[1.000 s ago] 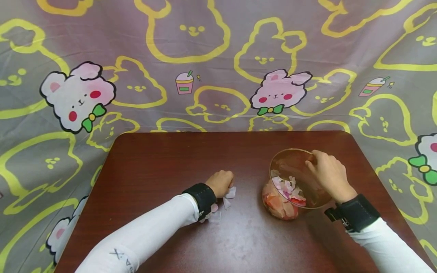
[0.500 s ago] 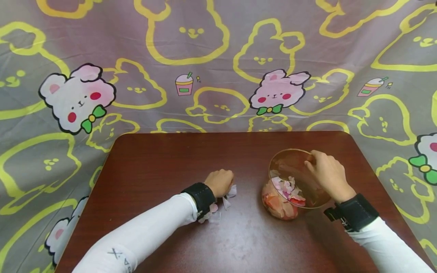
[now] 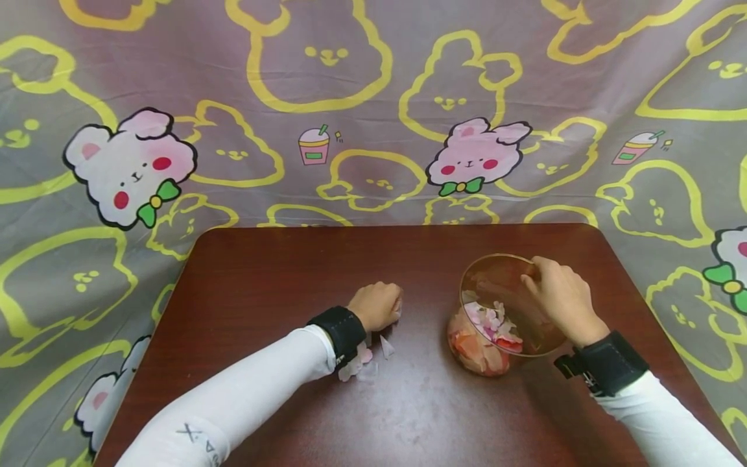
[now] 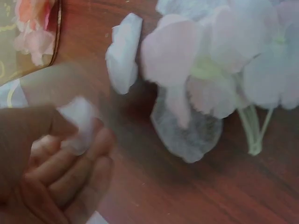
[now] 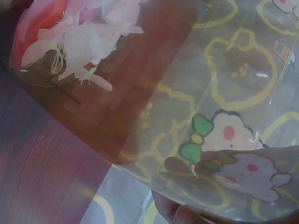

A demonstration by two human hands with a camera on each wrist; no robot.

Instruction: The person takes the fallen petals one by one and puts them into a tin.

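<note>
The left hand (image 3: 378, 305) rests on the table (image 3: 262, 272) left of centre, its fingers curled, and pinches a white petal (image 4: 77, 122) between thumb and fingertips; the left wrist view shows that petal pressed against the fingers (image 4: 70, 172). Just behind the wrist, on the side toward the person, a small heap of loose petals (image 3: 358, 364) lies on the wood, pale pink and white, and the left wrist view shows among them a translucent one (image 4: 187, 133) lying flat and a pale green stem (image 4: 254, 128). One more white petal (image 3: 386, 346) lies a little apart from the heap, toward the cup. The right hand (image 3: 560, 295) grips the far rim of a clear plastic cup (image 3: 496, 272), fingers curled over the edge, and holds it tilted with its mouth turned toward the left hand and its base on the table. Inside the cup, pink, white and orange-red petals (image 3: 487, 327) are gathered at the low end; the right wrist view shows them through the clear wall (image 5: 196, 116). The cup stands right of centre, well apart from the left hand. A cartoon-print cloth (image 3: 373, 97) hangs behind the table.
</note>
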